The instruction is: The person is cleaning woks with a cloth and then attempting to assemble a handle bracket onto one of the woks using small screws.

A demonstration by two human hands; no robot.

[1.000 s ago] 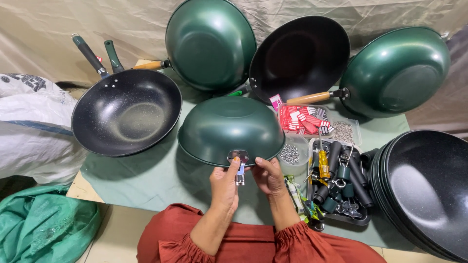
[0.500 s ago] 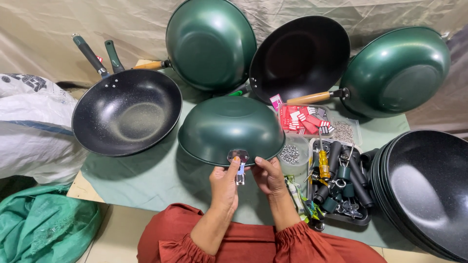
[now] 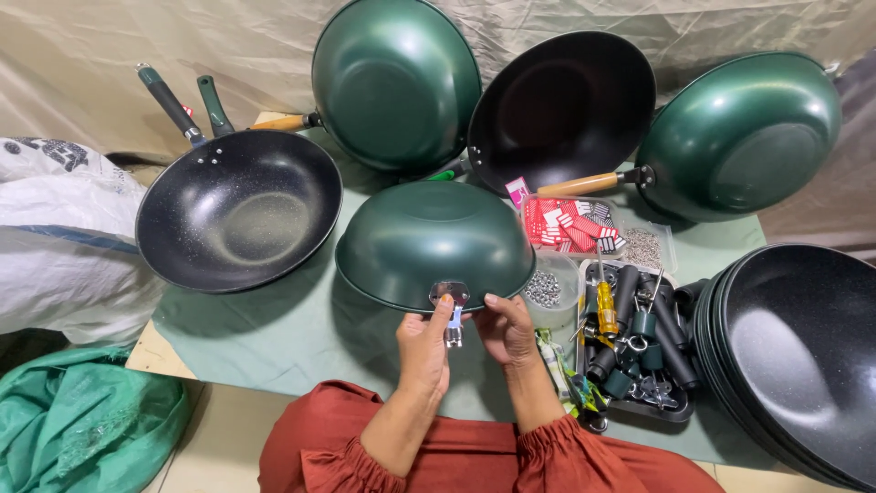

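Observation:
A green wok (image 3: 429, 242) lies upside down on the green table cloth (image 3: 301, 333) in front of me. At its near rim sits a small metal handle bracket (image 3: 450, 293). My left hand (image 3: 422, 351) and my right hand (image 3: 505, 330) meet just below that bracket, both pinching a small silver metal fitting (image 3: 453, 333) between their fingertips. My sleeves are rust red.
A black-lined wok with green handles (image 3: 239, 219) lies at the left. Three more woks (image 3: 397, 82) lean against the back cloth. A stack of black woks (image 3: 803, 351) stands at the right. Trays of screws, labels and handle parts (image 3: 630, 342) sit beside my right hand. White and green bags lie at the left.

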